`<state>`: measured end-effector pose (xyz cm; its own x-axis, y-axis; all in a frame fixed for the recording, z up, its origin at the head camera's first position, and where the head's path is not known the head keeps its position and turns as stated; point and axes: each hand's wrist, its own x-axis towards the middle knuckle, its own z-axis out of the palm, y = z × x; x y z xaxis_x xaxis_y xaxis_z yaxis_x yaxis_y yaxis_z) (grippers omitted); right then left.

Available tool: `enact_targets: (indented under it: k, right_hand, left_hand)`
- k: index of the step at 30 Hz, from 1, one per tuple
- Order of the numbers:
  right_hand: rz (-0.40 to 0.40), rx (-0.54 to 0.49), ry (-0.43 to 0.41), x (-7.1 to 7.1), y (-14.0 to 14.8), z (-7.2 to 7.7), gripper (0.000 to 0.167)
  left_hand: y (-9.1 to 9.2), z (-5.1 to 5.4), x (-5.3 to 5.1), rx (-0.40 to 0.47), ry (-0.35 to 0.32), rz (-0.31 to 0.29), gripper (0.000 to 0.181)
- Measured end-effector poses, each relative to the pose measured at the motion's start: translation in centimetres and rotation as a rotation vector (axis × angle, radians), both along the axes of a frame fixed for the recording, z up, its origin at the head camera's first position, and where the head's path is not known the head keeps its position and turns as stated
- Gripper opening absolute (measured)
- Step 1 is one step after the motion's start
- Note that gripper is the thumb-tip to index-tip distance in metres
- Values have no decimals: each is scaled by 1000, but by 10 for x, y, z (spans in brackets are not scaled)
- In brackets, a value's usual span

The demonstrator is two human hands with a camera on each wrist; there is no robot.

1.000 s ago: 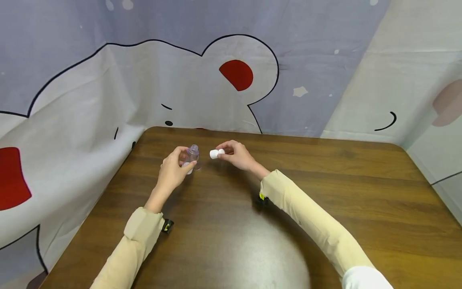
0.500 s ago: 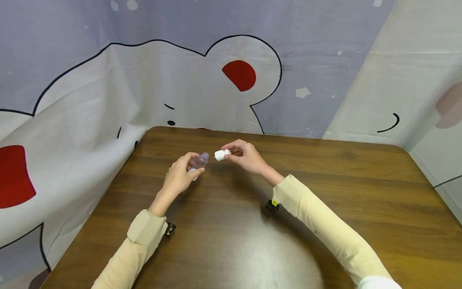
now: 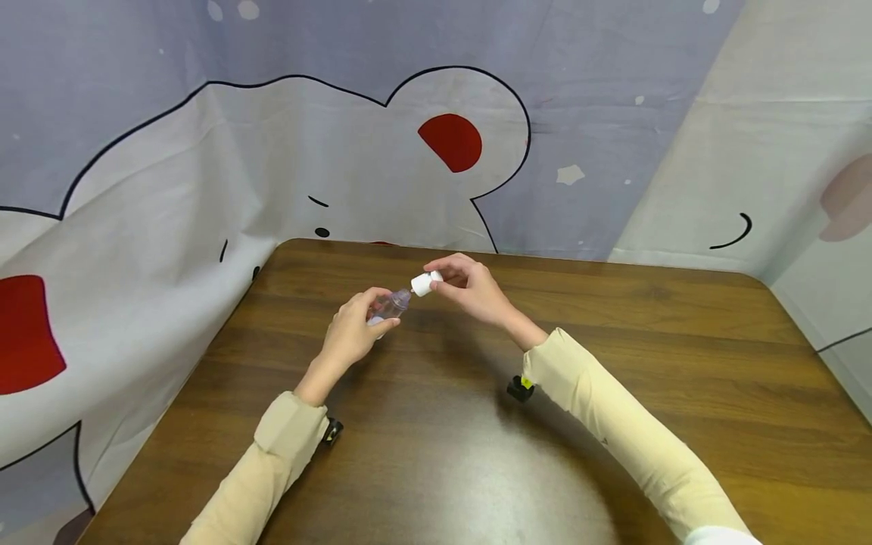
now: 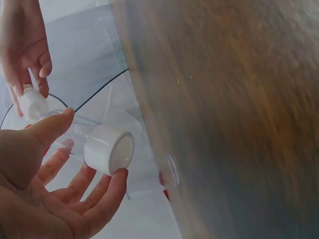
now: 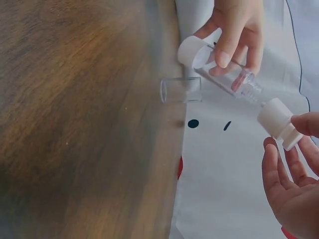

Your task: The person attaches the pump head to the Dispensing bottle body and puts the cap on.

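My left hand (image 3: 350,329) grips a small clear bottle (image 5: 222,74) with a white base (image 4: 107,149). The bottle is tilted, its bare threaded neck (image 5: 249,90) pointing up and to the right. Between thumb and fingers, my right hand (image 3: 480,291) pinches a white pump top (image 3: 424,284), a wide collar with a narrower head. A short tip on the collar faces the bottle's mouth, close to it in the right wrist view; whether they touch I cannot tell.
A clear cylindrical cap (image 5: 182,90) stands on the brown wooden table (image 3: 436,424) beyond the bottle, in the right wrist view. Behind the table hangs a printed curtain (image 3: 327,151). Each forearm wears a small black wrist camera (image 3: 521,388) over its sleeve.
The left hand has moved right and tilted the bottle from near upright toward the pump top. The right hand has shifted right and slightly up, angling the pump top toward the neck.
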<state>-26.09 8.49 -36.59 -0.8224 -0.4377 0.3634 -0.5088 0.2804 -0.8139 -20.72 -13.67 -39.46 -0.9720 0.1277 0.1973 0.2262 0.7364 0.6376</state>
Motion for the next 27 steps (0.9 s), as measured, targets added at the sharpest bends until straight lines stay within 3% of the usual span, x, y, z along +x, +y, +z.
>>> enact_targets:
  k: [10, 19, 27]
  right_hand:
    - [31, 14, -6, 2, 0, 2, 27]
    - [82, 32, 33, 1, -3, -2, 28]
    - [118, 44, 19, 1, -4, -4, 27]
  left_hand:
    - [6, -1, 1, 7, 22, -18, 44]
    - [7, 0, 2, 1, 27, -7, 44]
    - [6, 0, 3, -18, 24, 5, 45]
